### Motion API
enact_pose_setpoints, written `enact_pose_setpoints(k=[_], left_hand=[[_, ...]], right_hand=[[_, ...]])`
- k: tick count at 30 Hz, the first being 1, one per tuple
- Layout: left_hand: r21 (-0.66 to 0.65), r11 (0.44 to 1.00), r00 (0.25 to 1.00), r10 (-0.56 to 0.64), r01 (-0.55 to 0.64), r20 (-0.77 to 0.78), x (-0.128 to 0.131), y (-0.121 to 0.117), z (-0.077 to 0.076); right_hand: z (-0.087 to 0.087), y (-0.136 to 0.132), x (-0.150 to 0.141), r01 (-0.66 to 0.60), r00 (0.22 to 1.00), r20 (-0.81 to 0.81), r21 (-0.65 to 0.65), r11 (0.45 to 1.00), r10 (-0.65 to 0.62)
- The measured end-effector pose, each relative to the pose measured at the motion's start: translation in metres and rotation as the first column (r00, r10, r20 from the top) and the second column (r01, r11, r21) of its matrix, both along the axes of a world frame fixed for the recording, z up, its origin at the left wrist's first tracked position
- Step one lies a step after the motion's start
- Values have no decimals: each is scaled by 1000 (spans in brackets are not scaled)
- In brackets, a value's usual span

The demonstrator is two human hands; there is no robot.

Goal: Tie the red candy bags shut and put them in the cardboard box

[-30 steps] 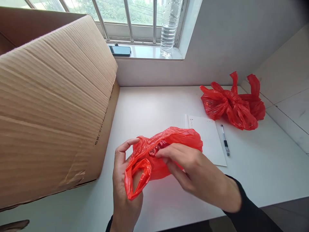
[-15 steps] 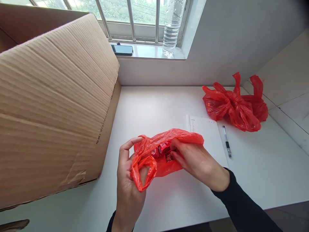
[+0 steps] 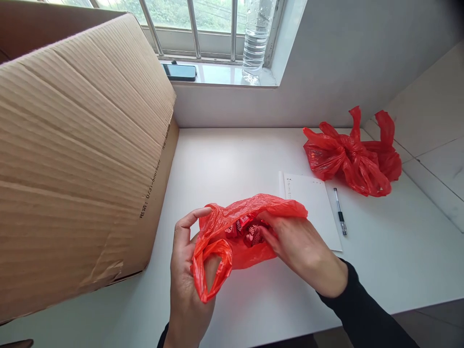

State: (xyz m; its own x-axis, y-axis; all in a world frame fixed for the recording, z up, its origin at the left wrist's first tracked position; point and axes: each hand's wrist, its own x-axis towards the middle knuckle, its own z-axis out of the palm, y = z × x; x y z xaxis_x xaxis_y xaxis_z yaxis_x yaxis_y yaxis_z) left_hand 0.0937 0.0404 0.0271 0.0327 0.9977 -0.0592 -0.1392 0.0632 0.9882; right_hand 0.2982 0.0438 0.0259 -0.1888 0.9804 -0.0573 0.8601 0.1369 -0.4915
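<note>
White tabletop [image 3: 232,162] spreads under everything here, with an open red bag [image 3: 250,205] at its near middle, the centre of the clock. At the bag's left side, the left hand [image 3: 190,275] has its fingers curled on the plastic, a handle loop [image 3: 213,270] hanging over the palm. The right hand [image 3: 300,244] reaches in from the right, fingers narrowly bent among red-wrapped pieces [image 3: 252,232]; whether they grip one, I cannot tell. White characters on the wrappers are too small to read. Toward two to three o'clock lies a notebook [image 3: 313,208] with tiny marks along its top, and at three a pen [image 3: 340,212]. A cardboard box [image 3: 87,159] fills nine to ten o'clock, its edge printed "0731-" and blurrier digits. Tied red bags [image 3: 351,157] sit at two o'clock. Farther off, on the windowsill [image 3: 217,75], are a phone [image 3: 181,72] at eleven and a clear bottle [image 3: 254,48] at twelve, beside the barred window [image 3: 213,19].
</note>
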Motion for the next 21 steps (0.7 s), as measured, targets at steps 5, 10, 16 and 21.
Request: enact_pose_setpoints(k=[5, 10, 16, 21], left_hand=[[12, 1000, 1000, -11, 10, 19, 2, 0, 1], [-32, 999, 999, -8, 9, 35, 1, -2, 3], [-32, 999, 999, 23, -22, 26, 0, -2, 4], [-39, 999, 999, 10, -8, 43, 1, -1, 4]], right_hand=[[-11, 7, -15, 50, 985, 161, 44, 998, -56], [-34, 16, -20, 38, 996, 78, 85, 996, -45], [-33, 19, -9, 52, 999, 3, 112, 992, -53], [-13, 16, -8, 17, 997, -75, 94, 995, -10]])
